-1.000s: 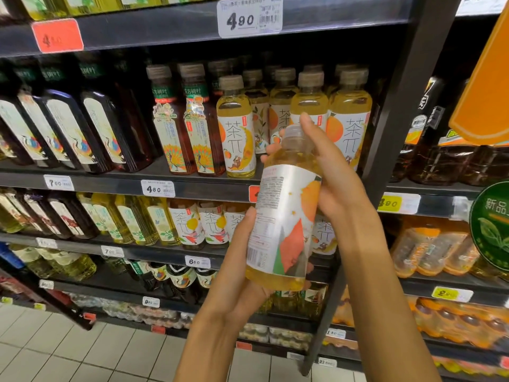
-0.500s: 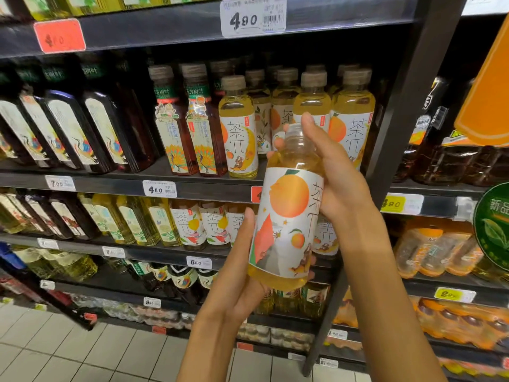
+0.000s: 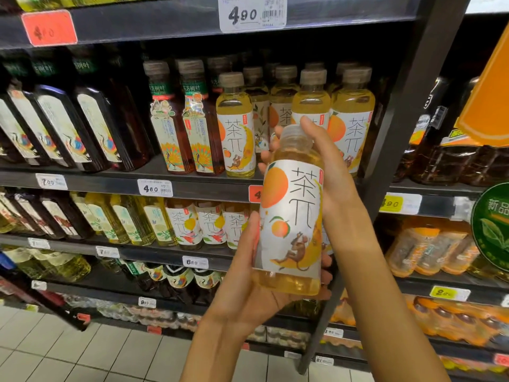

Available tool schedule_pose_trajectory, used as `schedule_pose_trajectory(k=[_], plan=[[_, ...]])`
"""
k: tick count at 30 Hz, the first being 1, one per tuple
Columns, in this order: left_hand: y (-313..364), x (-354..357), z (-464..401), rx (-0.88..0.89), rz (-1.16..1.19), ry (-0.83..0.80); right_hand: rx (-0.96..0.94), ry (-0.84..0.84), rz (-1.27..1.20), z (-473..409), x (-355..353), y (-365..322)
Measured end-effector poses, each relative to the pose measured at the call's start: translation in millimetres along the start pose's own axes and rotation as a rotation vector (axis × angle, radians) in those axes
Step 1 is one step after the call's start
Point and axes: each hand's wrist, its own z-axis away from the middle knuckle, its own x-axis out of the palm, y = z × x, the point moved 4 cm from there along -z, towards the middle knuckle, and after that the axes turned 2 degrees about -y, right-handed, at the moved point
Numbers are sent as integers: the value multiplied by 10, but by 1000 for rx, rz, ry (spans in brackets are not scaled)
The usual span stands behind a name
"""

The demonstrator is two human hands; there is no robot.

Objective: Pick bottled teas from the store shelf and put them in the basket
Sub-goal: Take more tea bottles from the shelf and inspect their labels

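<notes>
- Lining the left of the frame, dark tea bottles [image 3: 91, 130] lean on a shelf [image 3: 110, 181], with a red price tag [image 3: 49, 28] on the rail at the upper left.
- Right of them stand two amber bottles with peacock labels [image 3: 172, 125], then pale yellow teas [image 3: 235, 128] upright under a white 4.80 tag [image 3: 252, 12].
- Low in the centre, the left hand [image 3: 248, 290] cups the base of the bottled tea [image 3: 292, 216]; its thumb lies up the label's left edge and its fingers curl round the far side.
- That bottle is held in front of the shelves at centre frame, long axis near vertical, cap end up and tipped slightly right, orange-fruit label facing the camera.
- The right hand [image 3: 330, 175] clasps the neck and shoulder from the right, fingers wrapped round behind.
- Orange packs [image 3: 429, 249] fill the lower right shelves.
</notes>
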Motion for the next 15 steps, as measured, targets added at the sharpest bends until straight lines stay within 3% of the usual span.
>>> schedule_pose_trajectory(k=[3, 7, 11, 15], plan=[[108, -113, 17, 24, -151, 99, -20, 71, 140, 0, -52, -75], [246, -162, 13, 50, -191, 113, -93, 170, 302, 3, -96, -123], [170, -94, 8, 9, -78, 7, -14, 192, 302, -23, -114, -46], [143, 82, 40, -26, 193, -77, 84, 153, 107, -46, -133, 85]])
